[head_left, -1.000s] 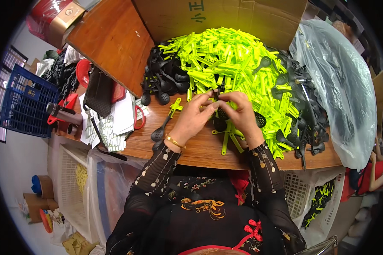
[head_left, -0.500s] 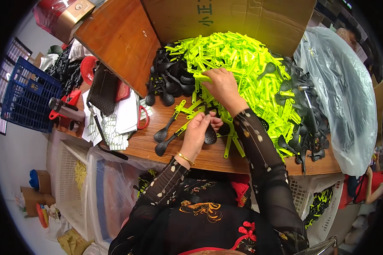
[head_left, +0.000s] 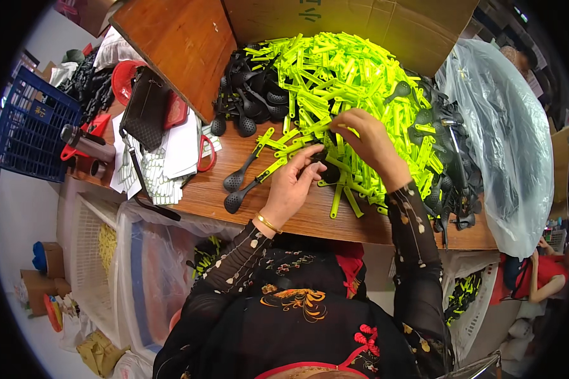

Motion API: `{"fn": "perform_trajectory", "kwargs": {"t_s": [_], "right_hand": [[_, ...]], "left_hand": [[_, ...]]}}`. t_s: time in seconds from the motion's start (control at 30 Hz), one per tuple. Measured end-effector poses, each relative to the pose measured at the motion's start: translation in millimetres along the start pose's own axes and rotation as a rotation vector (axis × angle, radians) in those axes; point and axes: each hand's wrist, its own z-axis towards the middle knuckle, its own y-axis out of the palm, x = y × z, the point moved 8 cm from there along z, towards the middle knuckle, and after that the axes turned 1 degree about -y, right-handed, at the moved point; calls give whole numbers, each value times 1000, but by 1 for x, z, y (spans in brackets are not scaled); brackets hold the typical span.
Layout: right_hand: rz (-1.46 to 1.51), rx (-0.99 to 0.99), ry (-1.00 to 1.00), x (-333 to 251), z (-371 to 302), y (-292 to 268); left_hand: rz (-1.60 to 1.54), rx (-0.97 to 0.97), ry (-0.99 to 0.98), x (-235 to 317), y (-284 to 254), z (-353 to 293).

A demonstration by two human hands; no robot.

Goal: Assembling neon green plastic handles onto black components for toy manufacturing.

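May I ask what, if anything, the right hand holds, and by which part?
The right hand seemingly pinches a lime-green plastic handle by one end.

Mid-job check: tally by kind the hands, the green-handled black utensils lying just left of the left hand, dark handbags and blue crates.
Left hand and right hand: 2
Green-handled black utensils: 2
Dark handbag: 1
Blue crate: 1
Total: 6
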Motion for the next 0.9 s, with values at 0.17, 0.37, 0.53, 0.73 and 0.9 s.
{"fn": "perform_trajectory", "kwargs": {"t_s": [0.17,0.37,0.53,0.73,0.9], "right_hand": [[125,-147,70,-10,-28,-23],[638,-195,108,-14,-49,-22],[1022,-107,527,1,-63,-5],[983,39,562,5,-73,0],[865,37,536,-2,-72,-4]], "left_hand": [[-377,-111,-159,-9,18,-5],[-578,-297,-278,8,40,-12],[-490,-297,-314,7,51,-15],[-395,-237,-188,12,54,-15],[-335,-214,-201,6,54,-22]]}}
